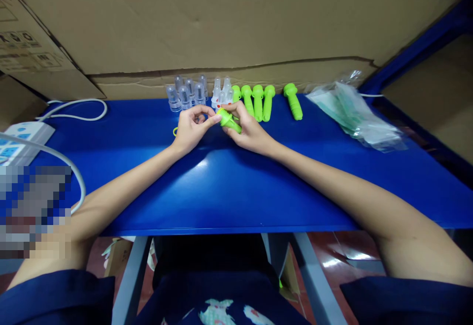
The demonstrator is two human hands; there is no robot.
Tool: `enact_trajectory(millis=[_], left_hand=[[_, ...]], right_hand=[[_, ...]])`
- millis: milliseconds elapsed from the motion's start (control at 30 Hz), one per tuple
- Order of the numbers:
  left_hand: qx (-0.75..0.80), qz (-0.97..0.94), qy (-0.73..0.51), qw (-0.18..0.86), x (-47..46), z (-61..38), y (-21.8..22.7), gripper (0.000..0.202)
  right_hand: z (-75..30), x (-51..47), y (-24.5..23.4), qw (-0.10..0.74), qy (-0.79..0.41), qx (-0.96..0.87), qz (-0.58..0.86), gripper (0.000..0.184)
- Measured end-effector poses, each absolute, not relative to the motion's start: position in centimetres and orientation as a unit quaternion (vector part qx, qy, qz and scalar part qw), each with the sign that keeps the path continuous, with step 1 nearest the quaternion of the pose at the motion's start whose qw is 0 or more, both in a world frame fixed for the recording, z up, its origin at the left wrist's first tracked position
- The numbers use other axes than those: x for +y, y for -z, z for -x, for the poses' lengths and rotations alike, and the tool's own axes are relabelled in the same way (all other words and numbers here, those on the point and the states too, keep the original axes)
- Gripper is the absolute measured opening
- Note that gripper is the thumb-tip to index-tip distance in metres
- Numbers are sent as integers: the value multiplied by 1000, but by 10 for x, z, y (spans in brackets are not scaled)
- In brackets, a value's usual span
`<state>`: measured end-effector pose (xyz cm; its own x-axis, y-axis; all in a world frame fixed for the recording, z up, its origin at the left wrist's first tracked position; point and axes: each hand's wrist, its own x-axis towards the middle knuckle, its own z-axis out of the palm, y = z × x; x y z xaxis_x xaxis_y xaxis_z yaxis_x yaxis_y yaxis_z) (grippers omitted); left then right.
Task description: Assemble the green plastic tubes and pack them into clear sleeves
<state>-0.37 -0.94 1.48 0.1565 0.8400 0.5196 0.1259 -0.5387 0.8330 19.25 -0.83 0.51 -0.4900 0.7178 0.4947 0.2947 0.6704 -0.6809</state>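
A bright green, flashlight-shaped plastic tube (230, 121) is held above the front of the rows. My right hand (248, 127) wraps round its body, with the wide head tilted up to the left. My left hand (193, 127) has its fingers curled, and its thumb and fingertips press at the head's yellowish rim. Beside the left hand, a small yellow-green ring (175, 131) shows, partly hidden. Behind my hands stand clear plastic domed caps (186, 93) and several white-based clear pieces with red spots (221, 93). More green flashlight-shaped tubes (257, 102) lie in a row to the right.
One green tube (293, 101) lies apart on the blue table (221, 187). Clear plastic bags (356, 115) lie at the right. A white power strip (25, 140) with cables sits at the left, near a pixelated area. Cardboard (229, 19) walls the back.
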Motion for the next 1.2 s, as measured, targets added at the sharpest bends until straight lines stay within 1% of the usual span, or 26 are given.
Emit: enact_trajectory(millis=[200, 367, 500, 667, 867, 1100, 1200], left_hand=[[352, -718, -540, 263, -12, 5, -16, 46], [350, -766, -514, 160, -14, 7, -18, 46], [349, -792, -493, 93, -16, 10, -18, 42], [368, -767, -517, 95, -17, 9, -15, 38], [344, -763, -537, 102, -16, 7, -14, 38], [353, -771, -524, 79, -20, 4, -14, 44], [357, -777, -515, 63, -22, 5, -12, 45]], right_hand=[[-190, -9, -2, 420, -280, -809, 302, 52], [-188, -9, 2, 433, -294, -797, 302, 50], [-188, -12, 2, 444, -292, -795, 293, 50], [-191, -20, 0, 453, -273, -794, 299, 48], [-190, -25, -3, 470, -282, -777, 309, 49], [-178, -33, -5, 506, -348, -724, 313, 56], [-176, -36, -5, 500, -376, -713, 315, 60]])
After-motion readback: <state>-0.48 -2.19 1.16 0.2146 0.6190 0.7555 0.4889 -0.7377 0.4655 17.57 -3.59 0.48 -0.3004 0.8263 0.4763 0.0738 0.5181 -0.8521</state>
